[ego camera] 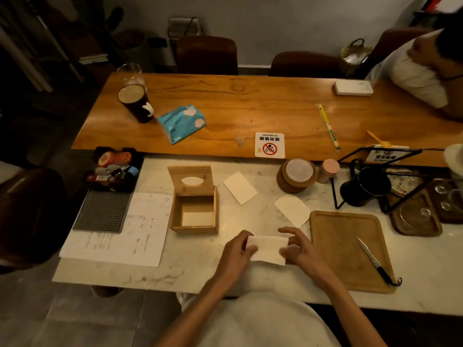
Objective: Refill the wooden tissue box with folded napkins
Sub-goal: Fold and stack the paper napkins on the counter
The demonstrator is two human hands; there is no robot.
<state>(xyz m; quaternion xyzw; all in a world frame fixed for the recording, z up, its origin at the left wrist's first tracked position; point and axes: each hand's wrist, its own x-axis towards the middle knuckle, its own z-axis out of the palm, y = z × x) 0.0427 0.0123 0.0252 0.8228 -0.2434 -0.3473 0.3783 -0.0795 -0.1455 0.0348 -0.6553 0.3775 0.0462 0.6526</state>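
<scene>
The wooden tissue box (194, 227) stands on the marble counter with its hinged lid (191, 181) tipped up and back. A folded napkin (198, 219) lies flat inside it. In front of the box, my left hand (236, 251) and my right hand (298, 249) hold a white folded napkin (268, 249) by its two short ends, just above the counter. Two more folded napkins lie loose on the counter: one (240, 187) right of the lid, another (292, 210) nearer my right hand.
A wooden tray (338, 236) with a knife (373, 261) sits to the right. Printed sheets (140, 234) and a dark mat (102, 211) lie left of the box. A blue tissue pack (181, 123), a dark cup (136, 102) and stacked coasters (295, 176) stand behind. A person sits far right.
</scene>
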